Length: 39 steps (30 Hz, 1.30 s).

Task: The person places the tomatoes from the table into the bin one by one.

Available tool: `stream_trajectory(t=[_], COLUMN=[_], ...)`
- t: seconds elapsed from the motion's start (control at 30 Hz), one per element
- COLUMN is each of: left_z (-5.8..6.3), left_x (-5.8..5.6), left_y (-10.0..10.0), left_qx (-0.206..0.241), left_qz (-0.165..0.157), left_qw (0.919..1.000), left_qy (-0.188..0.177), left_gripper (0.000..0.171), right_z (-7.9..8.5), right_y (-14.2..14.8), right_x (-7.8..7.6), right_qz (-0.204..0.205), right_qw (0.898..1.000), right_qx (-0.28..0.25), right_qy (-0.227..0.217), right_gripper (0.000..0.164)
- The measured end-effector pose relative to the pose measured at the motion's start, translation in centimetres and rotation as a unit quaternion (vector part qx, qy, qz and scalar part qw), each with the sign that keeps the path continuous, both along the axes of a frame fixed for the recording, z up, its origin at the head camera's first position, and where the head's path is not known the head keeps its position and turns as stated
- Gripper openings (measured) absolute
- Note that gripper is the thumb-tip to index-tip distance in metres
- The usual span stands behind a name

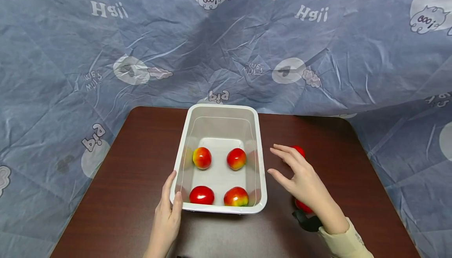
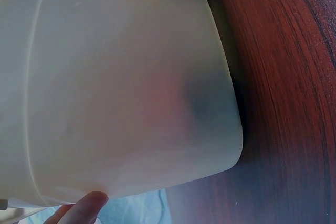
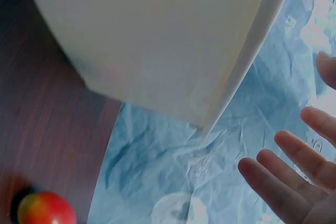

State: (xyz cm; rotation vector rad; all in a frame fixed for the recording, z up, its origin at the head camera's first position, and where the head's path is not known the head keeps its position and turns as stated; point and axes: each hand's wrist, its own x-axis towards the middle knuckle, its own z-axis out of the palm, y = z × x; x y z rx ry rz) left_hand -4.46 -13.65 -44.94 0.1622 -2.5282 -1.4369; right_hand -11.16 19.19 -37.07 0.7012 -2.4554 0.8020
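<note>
My left hand [image 1: 165, 218] holds the near left corner of a pale plastic bin [image 1: 262, 164], thumb at the near rim and fingers along the left side. In the left wrist view a fingertip [image 2: 90, 206] touches the bin's outer wall. On the bin floor lie a yellow-and-red fruit [image 1: 202, 158], another red-and-yellow one [image 1: 236, 158], a glossy red oval one [image 1: 201, 195] and a red one with a yellow-green end [image 1: 236, 197]. To the right of the bin hovers my right hand [image 1: 300, 175], fingers spread and holding nothing.
Past my right hand a red fruit [image 1: 299, 150] lies on the brown table [image 1: 141, 152], partly hidden. Another red fruit [image 1: 303, 206] shows beneath that wrist, beside a black strap [image 1: 306, 222]. Behind the table hangs a blue printed cloth [image 1: 212, 54].
</note>
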Motion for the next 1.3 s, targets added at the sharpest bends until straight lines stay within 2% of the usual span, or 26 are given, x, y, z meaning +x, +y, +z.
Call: stream_trajectory(t=[0.27,0.43,0.73,0.93,1.1,1.3], left_z=[0.0,0.0,0.2,0.3,0.3,0.1], left_x=[0.0,0.0,0.2,0.2,0.2,0.2], left_y=[-0.1,-0.1,0.0,0.0,0.0,0.0], left_qx=[-0.004,-0.008,-0.016,-0.009,-0.012,-0.012], left_qz=[-0.002,-0.002,0.000,-0.001,0.001,0.000], left_qw=[1.0000,1.0000,0.9999,0.9999,0.9999,0.9999], left_qy=[-0.002,-0.002,-0.003,-0.009,-0.012,-0.009], left_gripper=[0.053,0.052,0.052,0.052,0.052,0.052], right_z=[-1.4,-2.9,-5.2,-6.6,-7.7,-9.0], right_y=[2.4,4.0,6.1,7.1,7.6,8.0], right_x=[0.7,1.6,2.8,3.1,3.1,3.2], right_qz=[-0.056,-0.093,-0.142,-0.163,-0.172,-0.177], right_qw=[0.998,0.993,0.972,0.957,0.947,0.943], right_qx=[0.008,0.029,0.047,0.054,0.060,0.074], right_qy=[-0.024,-0.067,-0.179,-0.232,-0.264,-0.273], right_gripper=[0.056,0.052,0.051,0.052,0.052,0.053])
